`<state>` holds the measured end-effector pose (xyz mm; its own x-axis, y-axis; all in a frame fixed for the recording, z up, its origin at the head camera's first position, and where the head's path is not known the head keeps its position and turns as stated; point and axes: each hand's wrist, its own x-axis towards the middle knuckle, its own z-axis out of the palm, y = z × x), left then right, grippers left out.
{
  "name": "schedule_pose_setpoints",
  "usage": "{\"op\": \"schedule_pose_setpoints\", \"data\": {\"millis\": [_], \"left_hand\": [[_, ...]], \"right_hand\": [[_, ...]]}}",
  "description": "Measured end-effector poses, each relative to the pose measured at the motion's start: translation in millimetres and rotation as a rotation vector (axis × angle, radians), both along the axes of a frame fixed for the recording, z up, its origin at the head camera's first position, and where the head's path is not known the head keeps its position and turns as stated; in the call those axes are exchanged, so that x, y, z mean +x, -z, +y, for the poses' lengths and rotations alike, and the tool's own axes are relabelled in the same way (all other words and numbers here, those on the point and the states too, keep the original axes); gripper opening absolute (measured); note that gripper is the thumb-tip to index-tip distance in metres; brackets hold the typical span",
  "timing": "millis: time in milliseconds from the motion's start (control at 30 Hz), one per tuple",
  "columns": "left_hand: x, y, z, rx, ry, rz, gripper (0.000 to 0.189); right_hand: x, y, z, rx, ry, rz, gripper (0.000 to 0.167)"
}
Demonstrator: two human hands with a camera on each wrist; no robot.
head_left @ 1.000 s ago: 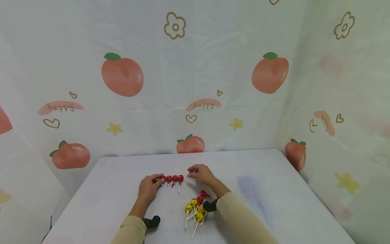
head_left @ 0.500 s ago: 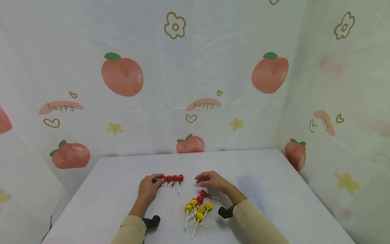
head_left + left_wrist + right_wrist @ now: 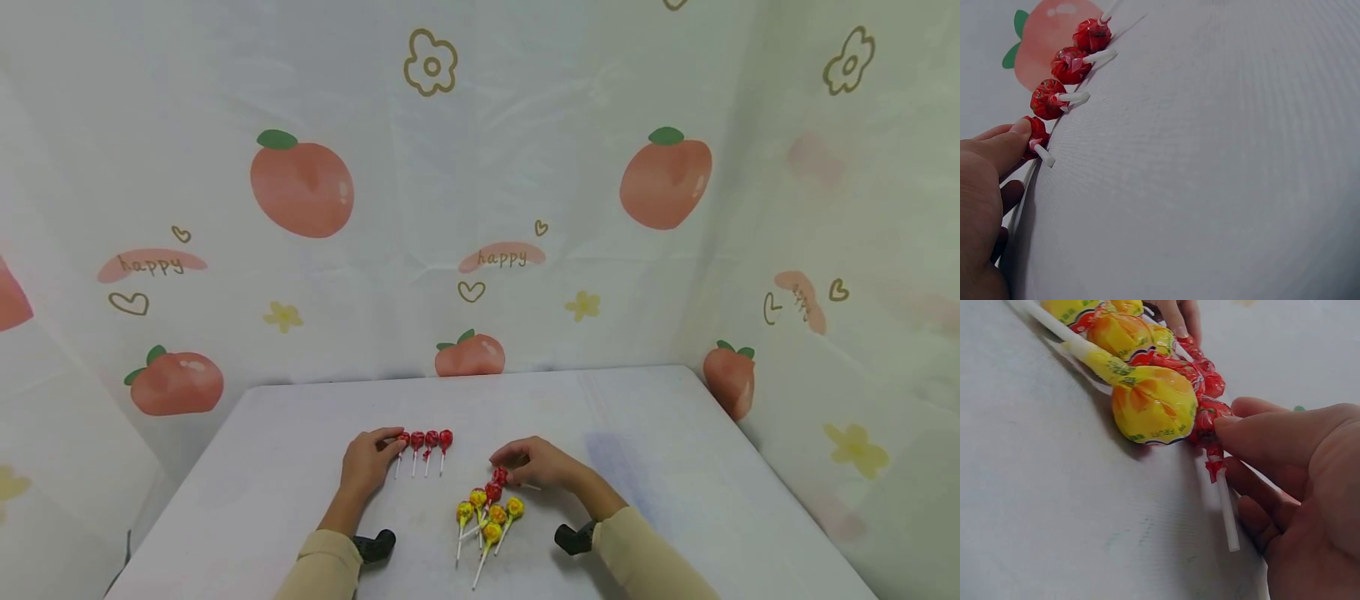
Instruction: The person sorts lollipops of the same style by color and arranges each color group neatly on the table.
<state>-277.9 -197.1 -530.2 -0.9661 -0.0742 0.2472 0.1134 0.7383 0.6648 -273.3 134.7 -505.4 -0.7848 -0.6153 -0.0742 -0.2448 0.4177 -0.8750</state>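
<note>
Red-wrapped lollipops [image 3: 432, 438] lie in a row near the middle of the table, white sticks toward me. My left hand [image 3: 366, 462] pinches the leftmost lollipop [image 3: 1037, 134] of that row by its head. My right hand [image 3: 546, 465] is at the far end of a loose pile, thumb and fingers around the head of a red lollipop [image 3: 1205, 415]; its stick points right in the head view. Another red lollipop [image 3: 492, 492] lies just nearer, beside several yellow lollipops [image 3: 491, 533] with crossing sticks.
Everything lies on a white-covered table [image 3: 300, 508]. Behind it hangs a white curtain [image 3: 480, 167] printed with peaches, hearts and flowers. Black wrist mounts [image 3: 375, 546] sit on both forearms, the right one close to the pile.
My right hand has moved from beside the row's right end, back right and toward me, down to the red lollipop at the pile. My left hand has stayed on the leftmost lollipop.
</note>
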Motion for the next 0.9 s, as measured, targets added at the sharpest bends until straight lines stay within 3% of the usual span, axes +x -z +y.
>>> {"op": "schedule_pose_setpoints", "data": {"millis": [433, 900], "left_hand": [[1.7, -0.3, 1.3, 0.011, -0.009, 0.011, 0.026], [0.0, -1.5, -0.9, 0.011, -0.003, 0.0, 0.026]], "right_hand": [[0.9, -2.3, -2, 0.109, -0.052, 0.107, 0.025], [-10.3, -28.2, -6, 0.243, -0.084, 0.135, 0.023]]}}
